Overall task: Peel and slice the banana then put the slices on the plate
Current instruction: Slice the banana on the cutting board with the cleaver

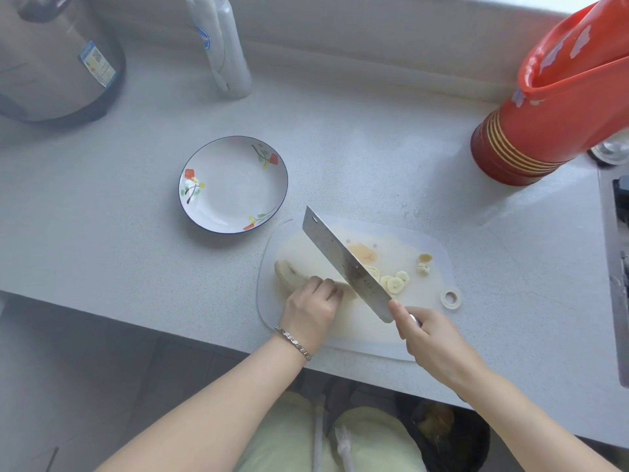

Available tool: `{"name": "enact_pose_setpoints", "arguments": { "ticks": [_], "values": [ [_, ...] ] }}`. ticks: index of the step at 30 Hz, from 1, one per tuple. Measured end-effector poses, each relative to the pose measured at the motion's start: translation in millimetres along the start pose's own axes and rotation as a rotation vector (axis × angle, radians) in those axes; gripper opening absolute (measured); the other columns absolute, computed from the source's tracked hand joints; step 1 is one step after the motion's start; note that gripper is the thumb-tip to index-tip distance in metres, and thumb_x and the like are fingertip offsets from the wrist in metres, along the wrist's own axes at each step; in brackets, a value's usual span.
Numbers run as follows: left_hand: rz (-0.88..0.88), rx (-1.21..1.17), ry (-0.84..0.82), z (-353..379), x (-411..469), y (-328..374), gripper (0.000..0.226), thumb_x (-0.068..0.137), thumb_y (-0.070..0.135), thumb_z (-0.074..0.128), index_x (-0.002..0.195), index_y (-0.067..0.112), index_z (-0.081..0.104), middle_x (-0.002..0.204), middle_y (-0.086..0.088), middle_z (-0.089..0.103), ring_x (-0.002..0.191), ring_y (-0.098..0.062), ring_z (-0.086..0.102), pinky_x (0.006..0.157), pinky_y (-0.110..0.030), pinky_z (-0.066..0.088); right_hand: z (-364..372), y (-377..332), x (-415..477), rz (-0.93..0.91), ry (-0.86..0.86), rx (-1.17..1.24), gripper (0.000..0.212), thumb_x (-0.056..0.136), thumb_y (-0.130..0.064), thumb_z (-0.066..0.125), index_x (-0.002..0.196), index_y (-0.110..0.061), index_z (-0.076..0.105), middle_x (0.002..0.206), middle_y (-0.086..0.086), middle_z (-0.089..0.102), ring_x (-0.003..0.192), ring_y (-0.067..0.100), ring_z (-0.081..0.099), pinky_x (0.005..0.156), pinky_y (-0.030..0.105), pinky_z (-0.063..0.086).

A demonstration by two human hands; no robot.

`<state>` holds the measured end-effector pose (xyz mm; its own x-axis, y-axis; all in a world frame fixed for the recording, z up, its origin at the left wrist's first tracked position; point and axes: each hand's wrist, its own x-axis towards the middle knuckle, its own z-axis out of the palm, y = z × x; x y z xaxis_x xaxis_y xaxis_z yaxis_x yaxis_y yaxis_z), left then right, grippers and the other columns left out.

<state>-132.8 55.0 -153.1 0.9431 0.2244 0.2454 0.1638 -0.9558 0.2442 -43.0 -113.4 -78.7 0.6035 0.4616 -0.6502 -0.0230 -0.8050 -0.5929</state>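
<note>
- A pale grey speckled tabletop (374,158) runs across the view, with a wall ledge at its far side.
- Nearest, below the tabletop's edge, are light green trousers (296,437) and a dark bin (452,437) with something yellow inside (too blurred to tell what).
- The left grip (311,310), a silver bracelet (293,342) on its wrist, has its fingers curled down over the peeled banana (289,272), holding it near the cut end.
- The right grip (430,338) is closed round the handle of a cleaver (343,260), forefinger stretched up to the heel of the blade; the handle itself is mostly hidden.
- The banana lies on the left part of a translucent white cutting board (401,243) at the tabletop's near edge.
- The cleaver's blade leans across the board, its flat side up, between the banana and the slices (394,284).
- The slices sit in a small overlapping cluster just right of the blade; two more pieces (423,264) lie apart, further right.
- A small white ring (451,298) rests near the board's right edge.
- The plate (231,189), white with red flowers and a dark rim, stands beside the board's far left corner, with no slices on it.
- Farthest back: a large round appliance (51,63) at left, a clear bottle (224,49), and a stack of red plastic containers (544,114) at right.
</note>
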Motion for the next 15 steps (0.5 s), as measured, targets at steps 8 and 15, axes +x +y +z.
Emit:
{"name": "enact_pose_setpoints", "arguments": {
  "ticks": [8,15],
  "values": [
    [0.008,0.008,0.007,2,0,-1,0.036,0.059,-0.006,0.041,0.062,0.012,0.071,0.059,0.002,0.062,0.049,-0.018,0.056,0.037,-0.020,0.043,0,-3,1,0.009,-0.014,-0.033,0.053,0.086,-0.065,0.035,0.067,-0.016,0.034,0.065,0.004,0.028,0.056,0.017,0.026,0.060,0.030,0.023],
    [0.026,0.015,0.059,-1,-1,3,0.028,0.064,-0.001,0.046,0.062,0.013,0.071,0.060,0.003,0.063,0.053,-0.017,0.056,0.039,-0.020,0.042,12,-2,9,-0.004,0.002,-0.096,0.052,0.088,-0.062,0.035,0.067,-0.015,0.032,0.057,-0.003,0.023,0.051,0.014,0.023,0.053,0.030,0.020]
  ]
}}
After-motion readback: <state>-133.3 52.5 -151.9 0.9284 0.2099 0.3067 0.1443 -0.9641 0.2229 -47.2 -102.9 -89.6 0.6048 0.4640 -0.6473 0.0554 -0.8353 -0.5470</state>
